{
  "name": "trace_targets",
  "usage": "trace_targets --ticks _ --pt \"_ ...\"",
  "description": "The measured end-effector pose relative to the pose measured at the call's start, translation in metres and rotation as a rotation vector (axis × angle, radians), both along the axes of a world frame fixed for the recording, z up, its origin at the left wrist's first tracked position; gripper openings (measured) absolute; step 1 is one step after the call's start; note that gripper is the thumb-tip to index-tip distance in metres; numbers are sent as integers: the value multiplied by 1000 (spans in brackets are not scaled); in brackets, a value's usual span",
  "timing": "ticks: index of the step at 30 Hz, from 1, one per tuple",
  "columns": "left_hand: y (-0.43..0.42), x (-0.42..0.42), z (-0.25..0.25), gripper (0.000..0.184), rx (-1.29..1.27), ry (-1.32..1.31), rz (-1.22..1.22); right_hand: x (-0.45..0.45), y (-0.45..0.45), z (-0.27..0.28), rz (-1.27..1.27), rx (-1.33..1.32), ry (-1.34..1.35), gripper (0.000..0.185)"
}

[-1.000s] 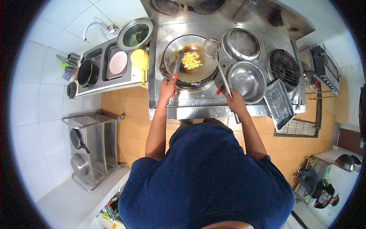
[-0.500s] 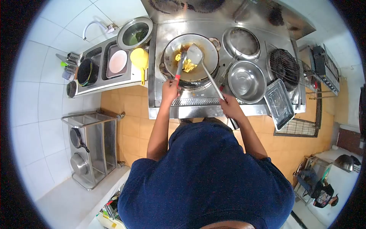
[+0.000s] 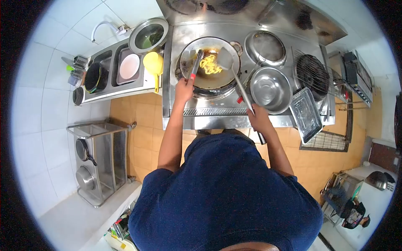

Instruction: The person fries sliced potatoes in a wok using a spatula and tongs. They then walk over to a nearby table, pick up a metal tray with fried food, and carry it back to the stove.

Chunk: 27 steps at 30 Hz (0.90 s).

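Note:
A large wok (image 3: 215, 83) with dark ear handles sits on the stove, with yellow food pieces (image 3: 210, 65) heaped in its middle and brownish residue around them. My left hand (image 3: 184, 89) is closed around the red grip of a pair of tongs (image 3: 197, 63), whose dark tips are inside the wok, left of the food. In my right hand (image 3: 260, 118) is the long metal handle of a wok spatula (image 3: 225, 57). Its broad blade is over the wok's right side, apart from the food.
Right of the wok are a steel bowl (image 3: 271, 90), a round pan (image 3: 265, 47), a grill rack (image 3: 312, 75) and a rectangular tray (image 3: 306, 116) over the counter edge. To the left are a yellow dipper (image 3: 153, 63), a pot (image 3: 148, 35) and a sink (image 3: 121, 56). Another person (image 3: 355, 214) is at the far right.
The spatula blade and my right hand have moved right, away from the food. My left hand and the tongs have shifted slightly left. The yellow pieces now lie together in the wok's middle.

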<state>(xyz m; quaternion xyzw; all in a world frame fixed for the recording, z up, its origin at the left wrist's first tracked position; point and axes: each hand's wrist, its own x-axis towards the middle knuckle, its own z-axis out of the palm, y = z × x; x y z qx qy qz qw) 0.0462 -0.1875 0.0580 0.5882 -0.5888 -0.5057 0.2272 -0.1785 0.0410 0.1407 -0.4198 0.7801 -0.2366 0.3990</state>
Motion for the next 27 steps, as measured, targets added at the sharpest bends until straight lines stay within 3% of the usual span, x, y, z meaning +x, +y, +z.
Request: trace_targets --ticks 2,4,8,11,15,18,21,23,27 --pt "-10 -2 -27 42 -86 -67 -45 3 2 -1 -9 19 -113 26" --pt "-9 -7 -17 44 -31 -69 -69 5 4 -17 -1 -34 -178 26" --pt "-3 -8 -11 44 63 -58 -112 1 6 -18 28 -21 -6 25" --pt "6 -4 2 42 147 -2 -147 -14 11 -35 82 -220 231 25" --pt "9 3 -6 39 263 140 -183 -12 3 -34 -61 -131 327 24" --pt "19 6 6 41 253 184 -113 -8 -1 -56 -75 -224 341 24" --pt "20 11 9 45 156 129 -32 4 -4 -68 33 -381 255 24" --pt "18 13 16 44 76 55 2 10 -7 -62 27 -209 78 23" --pt "13 16 22 42 62 0 14 21 -6 -45 43 -136 -47 23"
